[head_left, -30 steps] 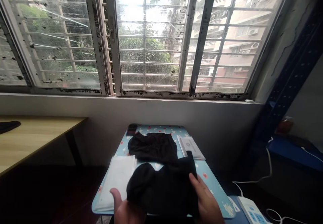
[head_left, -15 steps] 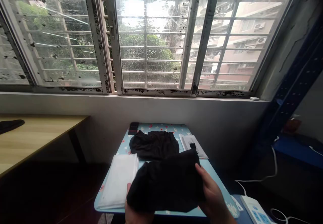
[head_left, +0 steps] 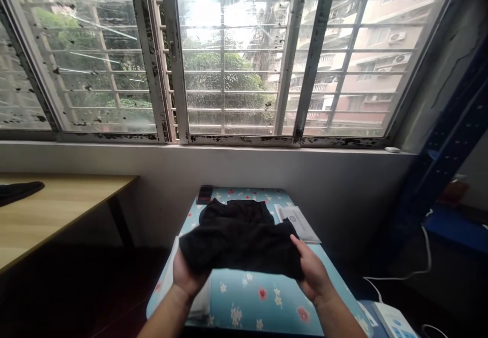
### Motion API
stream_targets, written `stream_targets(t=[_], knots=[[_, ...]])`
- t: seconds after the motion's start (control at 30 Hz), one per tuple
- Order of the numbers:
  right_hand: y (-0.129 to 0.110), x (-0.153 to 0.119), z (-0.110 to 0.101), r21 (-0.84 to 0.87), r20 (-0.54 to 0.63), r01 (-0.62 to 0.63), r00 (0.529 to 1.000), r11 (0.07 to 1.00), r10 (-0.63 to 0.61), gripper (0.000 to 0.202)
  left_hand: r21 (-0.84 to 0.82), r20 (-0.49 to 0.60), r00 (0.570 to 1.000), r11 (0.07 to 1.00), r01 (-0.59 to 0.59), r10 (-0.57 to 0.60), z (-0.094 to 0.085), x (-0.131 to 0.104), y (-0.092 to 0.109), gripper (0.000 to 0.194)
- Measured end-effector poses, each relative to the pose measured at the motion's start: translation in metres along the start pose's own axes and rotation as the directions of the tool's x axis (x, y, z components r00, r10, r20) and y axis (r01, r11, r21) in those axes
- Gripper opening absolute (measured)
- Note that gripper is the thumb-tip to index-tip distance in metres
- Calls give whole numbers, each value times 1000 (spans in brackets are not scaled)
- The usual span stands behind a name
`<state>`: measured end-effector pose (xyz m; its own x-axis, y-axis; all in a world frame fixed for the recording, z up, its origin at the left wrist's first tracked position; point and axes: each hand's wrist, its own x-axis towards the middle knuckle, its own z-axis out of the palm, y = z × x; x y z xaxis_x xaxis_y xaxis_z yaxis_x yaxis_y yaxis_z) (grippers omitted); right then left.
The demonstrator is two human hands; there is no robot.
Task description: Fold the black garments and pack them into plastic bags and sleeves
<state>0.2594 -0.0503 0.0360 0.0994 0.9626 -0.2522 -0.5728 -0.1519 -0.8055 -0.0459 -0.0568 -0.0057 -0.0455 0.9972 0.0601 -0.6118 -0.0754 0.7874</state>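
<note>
A folded black cloth (head_left: 244, 251) is stretched between my two hands above a blue flowered table (head_left: 263, 302). My left hand (head_left: 187, 276) grips its left end, and my right hand (head_left: 312, 267) grips the right end with the thumb on top. Behind it, a second black cloth (head_left: 247, 210) lies on the table, partly covered by the held one. White plastic sheets or bags (head_left: 200, 302) lie under my left hand and arm, mostly hidden. At the right edge of the table rests a white printed packet (head_left: 301, 223).
A small dark object (head_left: 205, 194) sits at the table's back left corner. To the left stands a wooden table (head_left: 76, 195) with a dark item on it. A white device (head_left: 394, 320) and cable are at the lower right. Windows span the wall ahead.
Both hands have moved the black cloth up and away toward the back of the table. It now looks wider and flatter, and more of the flowered surface shows in front.
</note>
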Motion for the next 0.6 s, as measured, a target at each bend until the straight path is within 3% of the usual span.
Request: stream_targets(t=[0.03, 0.1, 0.17, 0.23, 0.3, 0.37, 0.5, 0.57, 0.6], knots=[[-1, 10, 6, -23, 19, 37, 999, 999, -37, 44, -90, -9, 999, 995, 40, -41, 4, 16, 12, 54], [-2, 33, 17, -239, 73, 154, 987, 959, -140, 49, -145, -64, 996, 988, 55, -65, 8, 47, 30, 57], [-3, 57, 20, -550, 114, 254, 967, 795, -229, 54, -37, -217, 972, 996, 82, -88, 2, 75, 37, 59], [-2, 77, 12, -762, 124, 261, 957, 593, -262, 56, 100, -375, 925, 989, 110, -64, -13, 97, 36, 49], [1, 90, -4, -850, 112, 221, 963, 479, -246, 58, 205, -465, 885, 972, 115, -7, -33, 114, 32, 36], [4, 96, -24, -919, 160, 226, 963, 323, -218, 60, 308, -478, 876, 946, 102, 62, -50, 124, 29, 32], [1, 97, -49, -927, 374, 371, 925, -61, -71, 45, 528, -265, 958, 848, 47, 113, -66, 129, 30, 38], [-6, 98, -51, -889, 428, 422, 904, -175, 2, 36, 656, -34, 997, 754, -27, 65, -68, 130, 31, 42], [-12, 99, -49, -870, 451, 447, 892, -208, 31, 31, 746, 123, 992, 656, -112, 29, -68, 131, 32, 43]])
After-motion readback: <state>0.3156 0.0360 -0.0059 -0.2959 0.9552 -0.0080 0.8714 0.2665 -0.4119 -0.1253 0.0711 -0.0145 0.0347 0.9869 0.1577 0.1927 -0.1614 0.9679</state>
